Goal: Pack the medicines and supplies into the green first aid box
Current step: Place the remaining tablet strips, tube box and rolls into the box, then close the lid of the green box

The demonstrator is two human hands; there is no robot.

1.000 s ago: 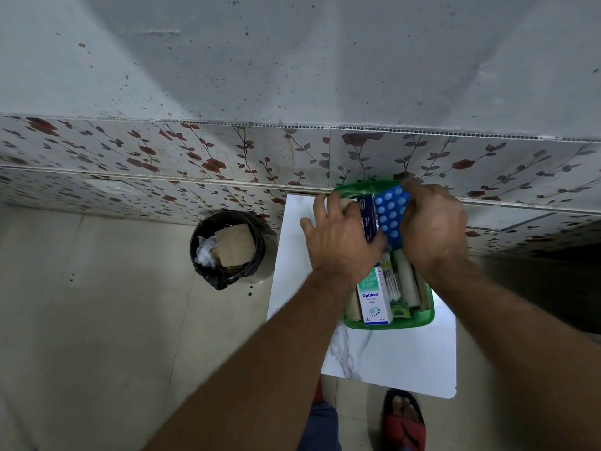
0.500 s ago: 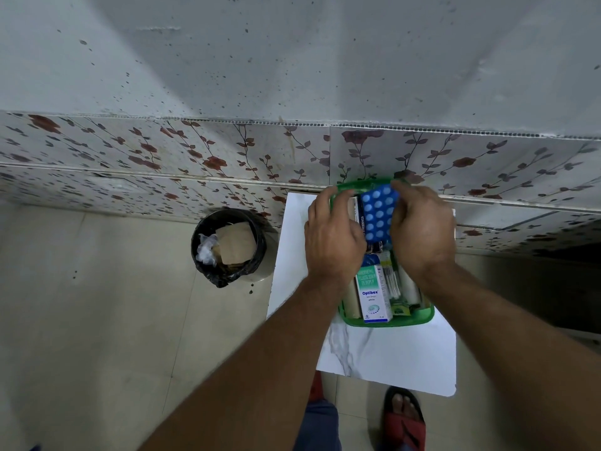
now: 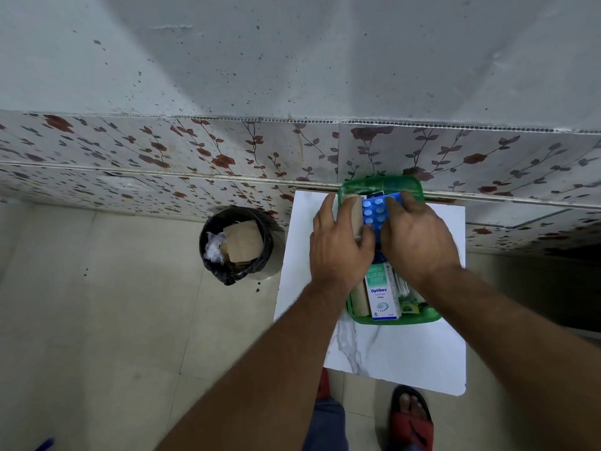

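Observation:
The green first aid box (image 3: 406,317) stands open on a small white marble-topped table (image 3: 396,359), its far end against the wall. Inside lie a white and green Optibex carton (image 3: 381,292), a tan bandage roll (image 3: 357,208) and other supplies. A blue blister pack of tablets (image 3: 374,213) lies over the far half of the box. My right hand (image 3: 419,242) presses down on the pack with fingers on its right edge. My left hand (image 3: 338,245) rests on the box's left side, thumb touching the pack and fingers over the tan roll.
A black-lined waste bin (image 3: 235,244) with paper and cardboard stands on the tiled floor left of the table. A floral-tiled wall (image 3: 195,151) runs behind the table. A foot in a red sandal (image 3: 411,418) is below the table's near edge.
The blister pack has gone from upright between both hands to lower and flatter in the box. Both hands have dropped with it.

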